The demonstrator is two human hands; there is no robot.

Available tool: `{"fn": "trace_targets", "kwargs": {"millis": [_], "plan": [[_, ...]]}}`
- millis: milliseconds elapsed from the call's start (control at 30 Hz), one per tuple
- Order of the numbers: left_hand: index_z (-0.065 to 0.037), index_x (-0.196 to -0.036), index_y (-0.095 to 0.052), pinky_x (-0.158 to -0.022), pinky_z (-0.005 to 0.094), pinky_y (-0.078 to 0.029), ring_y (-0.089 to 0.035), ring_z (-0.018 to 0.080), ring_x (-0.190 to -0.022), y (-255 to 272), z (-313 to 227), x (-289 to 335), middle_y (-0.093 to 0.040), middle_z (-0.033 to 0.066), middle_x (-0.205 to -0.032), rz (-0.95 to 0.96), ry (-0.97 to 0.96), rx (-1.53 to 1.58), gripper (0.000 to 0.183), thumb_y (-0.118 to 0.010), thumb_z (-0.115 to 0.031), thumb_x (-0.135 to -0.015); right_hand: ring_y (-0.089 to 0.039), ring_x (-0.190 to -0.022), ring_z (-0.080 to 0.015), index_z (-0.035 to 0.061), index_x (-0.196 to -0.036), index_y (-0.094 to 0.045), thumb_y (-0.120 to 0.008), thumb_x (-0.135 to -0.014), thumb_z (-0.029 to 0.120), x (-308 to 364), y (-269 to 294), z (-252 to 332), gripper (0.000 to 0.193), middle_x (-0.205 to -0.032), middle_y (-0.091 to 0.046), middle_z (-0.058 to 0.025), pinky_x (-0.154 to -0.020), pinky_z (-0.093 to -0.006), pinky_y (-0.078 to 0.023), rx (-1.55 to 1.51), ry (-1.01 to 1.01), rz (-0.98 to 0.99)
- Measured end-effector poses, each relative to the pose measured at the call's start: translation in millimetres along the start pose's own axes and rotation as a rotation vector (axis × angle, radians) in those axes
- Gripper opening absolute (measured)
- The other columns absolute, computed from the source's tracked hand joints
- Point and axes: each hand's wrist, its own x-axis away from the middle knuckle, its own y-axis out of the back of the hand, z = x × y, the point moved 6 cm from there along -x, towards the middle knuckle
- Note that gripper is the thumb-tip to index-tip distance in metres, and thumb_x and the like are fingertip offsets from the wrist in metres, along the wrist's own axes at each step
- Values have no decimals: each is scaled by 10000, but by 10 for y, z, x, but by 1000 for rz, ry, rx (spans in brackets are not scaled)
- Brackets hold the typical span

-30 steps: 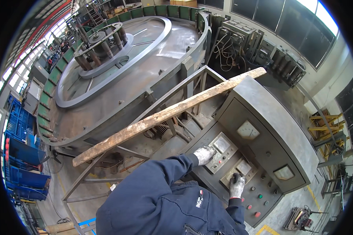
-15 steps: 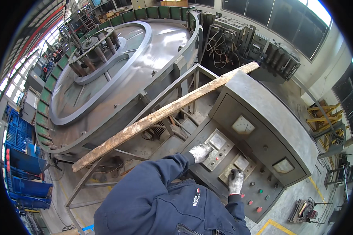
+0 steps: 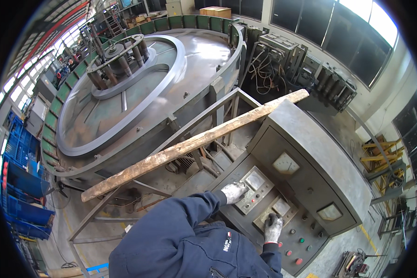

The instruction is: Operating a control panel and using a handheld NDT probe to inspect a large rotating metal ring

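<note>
My left hand (image 3: 235,192), in a white knit work glove, rests with bent fingers at the left side of a pale meter unit (image 3: 259,179) on a grey control console (image 3: 264,153). What its fingertips grip is hidden. My right hand (image 3: 273,228), in a glove with dark, soiled fingers, is closed at a second, yellowish meter unit (image 3: 289,216) to the right. The small part under those fingers cannot be made out. Near my right hand sit a green button (image 3: 302,240) and red buttons (image 3: 299,261). A dial gauge (image 3: 286,163) is set in the console's upright face.
A long rough wooden pole (image 3: 190,144) lies slanting across a metal frame (image 3: 190,124) and the console's corner. Beyond stands a large round machine table (image 3: 167,104) with a grey ring. Blue racks (image 3: 25,194) are at the left, yellow stands (image 3: 382,150) at the right.
The whole view has shifted slightly, with the console appearing lower. Both hands keep nearly the same places on the console, and the left fingers look a little more drawn in.
</note>
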Motion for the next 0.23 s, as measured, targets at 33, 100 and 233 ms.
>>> {"fn": "trace_targets", "kwargs": {"millis": [33,100,233], "plan": [[-100,-1224,-662,-924,527,-550,-672,410,-1080,-21,16,-18,-661,194,-1147,6,-1,-6,348,-728,-208,-900,-673,-1045,-377,33,-1085,-754,-740,-790,22,-5,9,19,295,-1117,-697,-196,-944,-444,-543,32,37,-27],[-100,-1228,-660,-926,528,-550,-671,411,-1085,-18,2,-30,-661,199,-1146,29,10,-19,351,-728,-207,-900,-662,-1061,-379,41,-1102,-750,-739,-787,1,4,14,36,318,-1141,-672,-191,-949,-451,-541,12,15,6],[-48,-1178,-680,-955,528,-553,-680,427,-1103,14,-12,-26,-688,231,-1143,5,14,1,329,-724,-195,-886,-658,-1082,-384,44,-1113,-747,-748,-787,-4,-6,-26,-38,330,-1171,-663,-193,-954,-452,-541,24,26,22]]}}
